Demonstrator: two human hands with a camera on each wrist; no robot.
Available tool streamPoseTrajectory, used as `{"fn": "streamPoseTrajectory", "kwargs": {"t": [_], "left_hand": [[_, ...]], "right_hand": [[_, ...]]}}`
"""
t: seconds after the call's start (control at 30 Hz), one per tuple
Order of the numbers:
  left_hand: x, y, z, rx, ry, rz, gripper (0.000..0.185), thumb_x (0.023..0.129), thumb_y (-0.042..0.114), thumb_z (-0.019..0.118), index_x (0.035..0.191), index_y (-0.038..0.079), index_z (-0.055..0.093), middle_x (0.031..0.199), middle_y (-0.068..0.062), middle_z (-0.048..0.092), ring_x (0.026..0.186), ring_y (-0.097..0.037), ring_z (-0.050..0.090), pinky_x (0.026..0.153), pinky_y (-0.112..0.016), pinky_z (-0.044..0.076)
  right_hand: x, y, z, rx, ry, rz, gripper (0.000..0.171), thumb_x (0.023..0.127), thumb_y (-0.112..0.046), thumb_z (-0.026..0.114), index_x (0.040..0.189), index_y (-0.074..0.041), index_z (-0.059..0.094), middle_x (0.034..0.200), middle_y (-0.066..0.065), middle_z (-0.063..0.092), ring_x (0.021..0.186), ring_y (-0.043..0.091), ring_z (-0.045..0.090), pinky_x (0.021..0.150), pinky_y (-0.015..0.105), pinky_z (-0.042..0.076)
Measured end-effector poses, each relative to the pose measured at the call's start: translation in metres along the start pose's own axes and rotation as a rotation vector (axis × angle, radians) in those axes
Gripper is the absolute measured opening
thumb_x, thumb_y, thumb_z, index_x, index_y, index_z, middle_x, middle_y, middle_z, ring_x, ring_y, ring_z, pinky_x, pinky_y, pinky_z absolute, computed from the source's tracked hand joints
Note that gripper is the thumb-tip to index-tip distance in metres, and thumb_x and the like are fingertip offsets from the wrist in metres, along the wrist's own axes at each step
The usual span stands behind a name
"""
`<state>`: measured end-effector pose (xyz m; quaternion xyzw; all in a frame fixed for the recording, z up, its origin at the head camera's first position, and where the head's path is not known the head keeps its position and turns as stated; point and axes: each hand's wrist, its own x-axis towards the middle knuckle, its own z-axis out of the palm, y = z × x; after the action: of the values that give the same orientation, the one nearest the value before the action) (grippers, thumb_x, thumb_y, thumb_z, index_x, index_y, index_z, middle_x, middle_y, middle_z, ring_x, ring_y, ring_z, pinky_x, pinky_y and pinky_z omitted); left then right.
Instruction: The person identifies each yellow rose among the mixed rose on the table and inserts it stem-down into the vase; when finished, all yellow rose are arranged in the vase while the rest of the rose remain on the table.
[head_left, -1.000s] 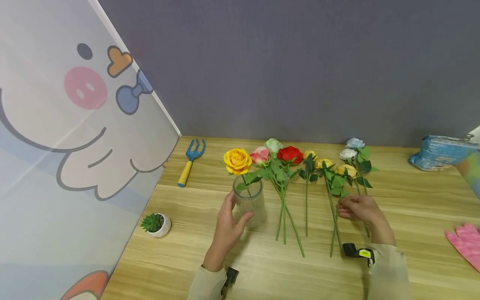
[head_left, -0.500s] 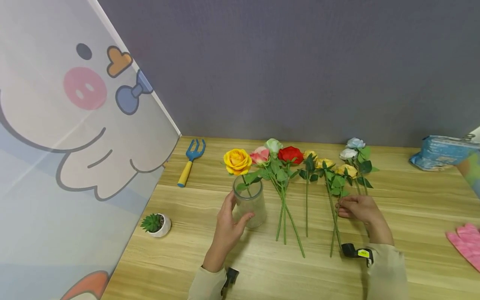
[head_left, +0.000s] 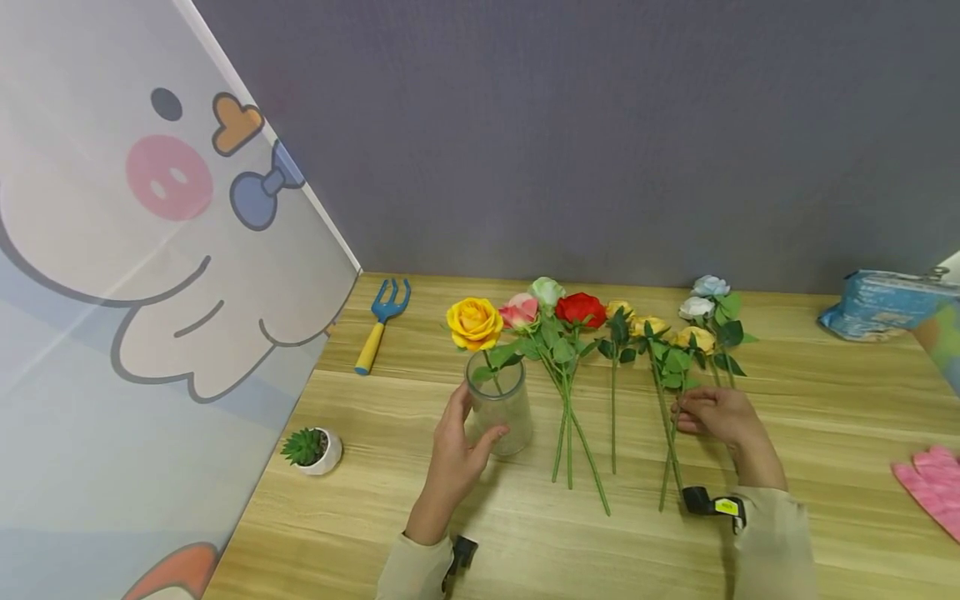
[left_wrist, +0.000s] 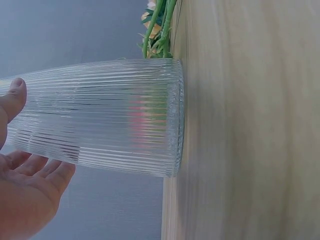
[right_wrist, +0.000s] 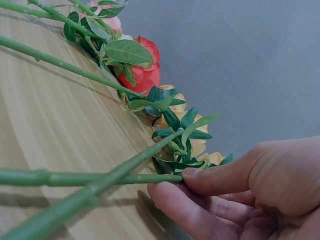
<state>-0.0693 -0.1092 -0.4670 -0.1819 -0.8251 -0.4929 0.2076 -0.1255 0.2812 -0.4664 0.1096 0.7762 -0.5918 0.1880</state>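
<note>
The left hand (head_left: 455,454) cups the ribbed glass vase (head_left: 500,410) standing on the wooden table (head_left: 825,417), a yellow rose (head_left: 475,322) in it; the right hand (head_left: 716,415) pinches a green rose stem (right_wrist: 95,178), seemingly a yellow bloom's, among the laid-out roses (head_left: 581,310).

Left hand (head_left: 459,442) cupped, thumb and fingers spread, right hand (head_left: 716,414) in a fingertip pinch grip

Head view high, downward; wrist views close, sharing table (head_left: 825,417).
</note>
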Motion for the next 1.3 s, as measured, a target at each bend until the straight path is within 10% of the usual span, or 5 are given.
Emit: {"fn": "streamPoseTrajectory", "kwargs": {"t": [1.3], "left_hand": [[-0.001, -0.001, -0.001, -0.013, -0.016, -0.002, 0.078, 0.086, 0.002, 0.082, 0.15, -0.005, 0.039, 0.147, -0.025, 0.053, 0.135, -0.043, 0.054, 0.107, -0.058, 0.05]], "right_hand": [[-0.019, -0.015, -0.004, -0.085, 0.152, -0.145, 0.041, 0.108, 0.001, 0.042, 0.136, 0.03, 0.037, 0.092, -0.003, 0.072, 0.073, -0.004, 0.066, 0.073, 0.023, 0.064]]}}
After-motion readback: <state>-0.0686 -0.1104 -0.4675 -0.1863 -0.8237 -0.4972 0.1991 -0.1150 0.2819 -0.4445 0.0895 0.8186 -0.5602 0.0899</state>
